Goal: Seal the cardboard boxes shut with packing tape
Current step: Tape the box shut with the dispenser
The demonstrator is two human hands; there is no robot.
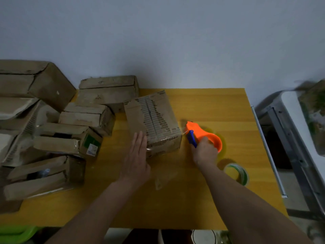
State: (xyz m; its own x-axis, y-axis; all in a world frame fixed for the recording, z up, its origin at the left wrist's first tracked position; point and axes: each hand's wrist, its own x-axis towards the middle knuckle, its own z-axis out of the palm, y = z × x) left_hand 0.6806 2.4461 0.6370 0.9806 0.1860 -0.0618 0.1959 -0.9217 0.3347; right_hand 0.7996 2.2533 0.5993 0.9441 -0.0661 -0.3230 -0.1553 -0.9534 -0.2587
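A worn cardboard box (154,118) with torn, ribbed top flaps sits closed in the middle of the yellow table (219,106). My left hand (136,159) lies flat with straight fingers against the box's near left corner. My right hand (204,151) grips an orange tape dispenser (202,133) with a blue blade guard, just off the box's near right corner. A strip of clear tape shines along the box's near edge.
Several more worn cardboard boxes (73,131) are piled on the table's left side, some with open flaps. A spare roll of tape (237,173) lies right of my right wrist. A scrap of clear tape (163,180) lies between my arms. A white appliance (288,120) stands right of the table.
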